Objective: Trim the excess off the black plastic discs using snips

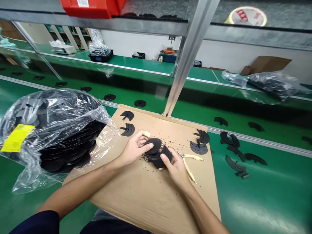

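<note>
My left hand (131,149) is closed on a round black plastic disc (154,145), thumb on top. A black curved plastic piece (167,152) is gripped in my right hand (177,169), and its edge meets the disc. A pale cover sits on a left fingertip. Both parts are held over a cardboard sheet (136,195) strewn with small black crumbs. Beside my right hand lie cutting pliers with yellow handles (194,157), their jaws partly hidden by the hand.
At left stands a clear plastic bag (60,107) full of black discs, with a yellow label (18,138). Curved black pieces (128,130) lie on the cardboard and the green table (268,195) at right. Black discs (140,103) sit along the green strip behind. A metal post (186,58) rises ahead.
</note>
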Demonstrator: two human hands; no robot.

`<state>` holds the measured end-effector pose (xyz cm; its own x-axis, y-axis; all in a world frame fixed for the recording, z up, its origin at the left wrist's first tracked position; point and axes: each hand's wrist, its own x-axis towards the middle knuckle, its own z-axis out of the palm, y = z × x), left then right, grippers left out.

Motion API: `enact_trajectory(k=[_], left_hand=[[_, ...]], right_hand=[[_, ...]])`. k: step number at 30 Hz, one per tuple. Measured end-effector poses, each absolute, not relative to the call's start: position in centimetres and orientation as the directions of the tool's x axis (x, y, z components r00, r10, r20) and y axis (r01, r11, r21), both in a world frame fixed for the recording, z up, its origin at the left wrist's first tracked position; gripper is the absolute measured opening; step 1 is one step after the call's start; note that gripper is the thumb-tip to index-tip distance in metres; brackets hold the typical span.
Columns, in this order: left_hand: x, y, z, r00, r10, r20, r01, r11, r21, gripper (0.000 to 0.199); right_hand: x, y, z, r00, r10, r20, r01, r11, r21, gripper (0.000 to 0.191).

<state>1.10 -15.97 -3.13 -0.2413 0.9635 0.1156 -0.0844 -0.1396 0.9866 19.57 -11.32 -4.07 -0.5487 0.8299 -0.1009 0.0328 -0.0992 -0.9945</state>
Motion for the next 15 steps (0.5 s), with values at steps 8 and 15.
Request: enact_trajectory(k=[8,15], left_hand=[[2.0,-17.7,-4.4,-0.191,0.974,0.121,0.14,-0.095,0.986,0.018],[1.1,-17.9,-3.9,-0.223,0.936,0.274,0.292,-0.204,0.934,0.011]], right_hand=[[20.1,-11.9,-4.3,-0.54,0.838,-0.082,0.126,-0.016,-0.992,0.031],[20.0,-11.8,-4.2,-0.49,0.867,-0.086,0.17,-0.002,-0.985,0.033]])
